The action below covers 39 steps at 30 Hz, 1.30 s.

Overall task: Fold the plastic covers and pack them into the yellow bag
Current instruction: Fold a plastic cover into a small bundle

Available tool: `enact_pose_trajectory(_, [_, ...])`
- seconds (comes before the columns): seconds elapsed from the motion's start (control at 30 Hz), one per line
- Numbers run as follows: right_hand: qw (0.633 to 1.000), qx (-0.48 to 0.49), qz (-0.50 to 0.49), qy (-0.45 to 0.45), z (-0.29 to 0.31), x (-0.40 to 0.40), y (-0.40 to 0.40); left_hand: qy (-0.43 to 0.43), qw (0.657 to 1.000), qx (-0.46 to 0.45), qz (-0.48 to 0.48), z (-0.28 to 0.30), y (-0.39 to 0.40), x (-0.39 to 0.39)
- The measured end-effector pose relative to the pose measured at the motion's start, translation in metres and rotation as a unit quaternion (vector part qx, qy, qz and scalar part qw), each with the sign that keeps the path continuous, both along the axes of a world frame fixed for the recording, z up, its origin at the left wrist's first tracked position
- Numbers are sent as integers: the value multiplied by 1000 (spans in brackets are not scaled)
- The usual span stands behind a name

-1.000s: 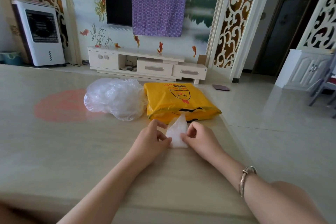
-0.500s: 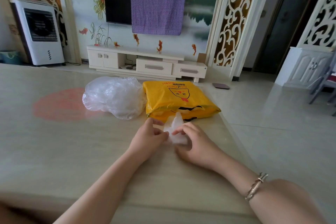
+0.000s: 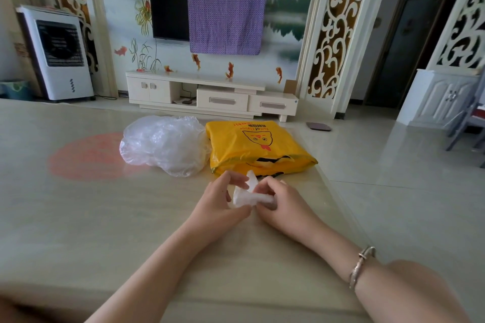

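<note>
A small folded clear plastic cover (image 3: 246,195) sits between my two hands on the beige table (image 3: 78,217). My left hand (image 3: 219,203) pinches its left side, thumb and fingers curled round it. My right hand (image 3: 279,200) grips its right side, and one corner of the cover sticks up between the fingers. Just beyond lies the yellow bag (image 3: 252,148), flat, its opening toward me. Left of the bag rests a loose heap of clear plastic covers (image 3: 165,144).
The table's right edge (image 3: 338,202) runs close past my right hand, with tiled floor beyond. A red round mark (image 3: 86,156) shows on the tabletop at left. A TV stand (image 3: 210,94) and an air cooler (image 3: 56,52) stand against the far wall.
Both hands have closed in on the small cover and folded it tighter. It has changed from an upright triangle to a smaller bundle held between the fingers.
</note>
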State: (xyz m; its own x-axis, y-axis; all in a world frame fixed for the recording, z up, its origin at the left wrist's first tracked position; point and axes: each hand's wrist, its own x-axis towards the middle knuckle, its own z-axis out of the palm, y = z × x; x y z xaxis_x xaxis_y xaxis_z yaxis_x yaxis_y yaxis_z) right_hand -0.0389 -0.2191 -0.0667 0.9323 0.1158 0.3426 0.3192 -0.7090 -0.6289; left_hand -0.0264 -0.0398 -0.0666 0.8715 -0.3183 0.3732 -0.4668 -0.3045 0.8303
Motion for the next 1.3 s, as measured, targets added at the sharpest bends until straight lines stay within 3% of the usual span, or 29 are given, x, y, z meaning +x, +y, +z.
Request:
enact_pose_trajectory(0.2, [994,106,5,19,6,-1,1,13,998,17,52,-2,-4,6])
enact_pose_trajectory(0.43, [982,173,-42,60,5,11,5,122,987,-21,101,-6,-7,26])
enact_pose_trajectory(0.6, [978,111,-142,103,9,24,10,106,972,91,189,-2,-16,29])
enact_pose_trajectory(0.97, [970,8,-179,163,23,35,17,47,933,252,251,5,-26,25])
enact_pose_trajectory(1.3, [957,-66,-178,219,31,39,23,32,927,276,254,5,-28,21])
